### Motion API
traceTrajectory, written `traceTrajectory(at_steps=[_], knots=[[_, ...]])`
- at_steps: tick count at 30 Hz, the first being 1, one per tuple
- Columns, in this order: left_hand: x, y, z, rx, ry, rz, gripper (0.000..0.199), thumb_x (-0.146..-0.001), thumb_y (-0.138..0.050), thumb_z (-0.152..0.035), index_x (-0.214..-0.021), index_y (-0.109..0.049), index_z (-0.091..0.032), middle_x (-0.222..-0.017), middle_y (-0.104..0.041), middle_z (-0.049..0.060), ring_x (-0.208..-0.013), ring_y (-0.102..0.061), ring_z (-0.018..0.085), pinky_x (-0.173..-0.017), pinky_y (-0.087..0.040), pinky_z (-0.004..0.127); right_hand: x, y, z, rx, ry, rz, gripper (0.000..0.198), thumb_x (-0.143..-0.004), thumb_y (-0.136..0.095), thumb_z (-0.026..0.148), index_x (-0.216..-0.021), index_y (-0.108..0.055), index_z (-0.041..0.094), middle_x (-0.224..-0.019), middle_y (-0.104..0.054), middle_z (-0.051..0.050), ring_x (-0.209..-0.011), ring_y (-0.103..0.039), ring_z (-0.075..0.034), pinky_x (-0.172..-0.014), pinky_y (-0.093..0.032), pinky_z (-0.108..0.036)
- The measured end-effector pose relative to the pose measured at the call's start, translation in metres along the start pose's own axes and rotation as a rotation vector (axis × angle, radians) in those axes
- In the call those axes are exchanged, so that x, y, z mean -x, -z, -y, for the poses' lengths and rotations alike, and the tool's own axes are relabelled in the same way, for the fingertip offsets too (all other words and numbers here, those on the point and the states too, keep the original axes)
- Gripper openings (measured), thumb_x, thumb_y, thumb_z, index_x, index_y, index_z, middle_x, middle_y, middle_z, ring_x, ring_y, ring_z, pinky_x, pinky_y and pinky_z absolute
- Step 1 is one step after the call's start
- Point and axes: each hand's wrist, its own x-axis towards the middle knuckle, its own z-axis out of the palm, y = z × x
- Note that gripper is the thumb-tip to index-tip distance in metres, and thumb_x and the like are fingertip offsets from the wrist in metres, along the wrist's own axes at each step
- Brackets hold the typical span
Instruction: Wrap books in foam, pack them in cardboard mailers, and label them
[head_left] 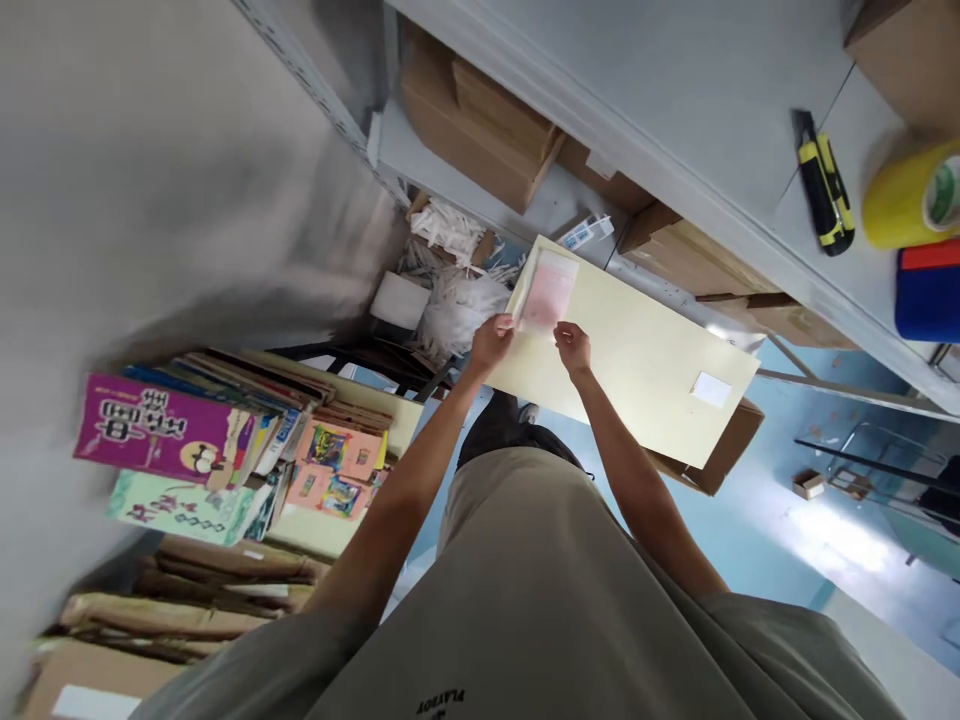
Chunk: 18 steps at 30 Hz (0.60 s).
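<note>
Pinkish translucent packet (551, 288): lies on cream board (630, 365), toward left end. Flanked at near corners by left hand (492, 341) and right hand (573, 348), both with fingers curled; cannot tell whether pinching it. Farther right on board: white slip (711, 389). On grey shelf (675, 90): cutter (823, 190), yellow tape roll (896, 203).

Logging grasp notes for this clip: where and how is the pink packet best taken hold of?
Probably pinch the pink packet at its near edge, from the person's side: it looks flat on the cream board, with the left hand and right hand close to that edge.
</note>
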Motion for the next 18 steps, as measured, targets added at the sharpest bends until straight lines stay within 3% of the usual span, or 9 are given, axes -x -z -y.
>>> traceTrajectory(at_steps=[5, 11, 18], knots=[[0.077, 0.012, 0.020, 0.224, 0.015, -0.090, 0.021, -0.096, -0.076, -0.015, -0.115, -0.085, -0.019, -0.118, -0.091, 0.015, -0.104, -0.087, 0.030, -0.110, -0.071, 0.049, 0.052, -0.001, 0.004, 0.004, 0.101, 0.122, 0.030, -0.099, -0.074, 0.048, -0.120, -0.080, 0.027, -0.128, -0.089, -0.010, -0.117, -0.085, -0.028, -0.110, -0.071, -0.052], [0.177, 0.022, 0.042, 0.376, -0.045, -0.311, 0.014, -0.095, -0.084, -0.026, -0.108, -0.086, -0.021, -0.108, -0.091, 0.012, -0.098, -0.086, 0.027, -0.105, -0.070, 0.046, 0.118, -0.013, -0.002, -0.053, 0.270, 0.312, 0.054, -0.092, -0.079, 0.069, -0.123, -0.080, 0.025, -0.122, -0.090, -0.011, -0.113, -0.085, -0.028, -0.102, -0.073, -0.049], [0.341, 0.049, 0.095, 0.512, -0.095, -0.550, 0.031, -0.091, -0.095, -0.037, -0.119, -0.090, -0.024, -0.118, -0.093, 0.014, -0.110, -0.088, 0.032, -0.106, -0.069, 0.047, 0.209, -0.059, -0.046, -0.121, 0.329, 0.547, 0.069, -0.081, -0.083, 0.081, -0.120, -0.081, 0.023, -0.118, -0.091, -0.015, -0.112, -0.089, -0.036, -0.103, -0.072, -0.057]])
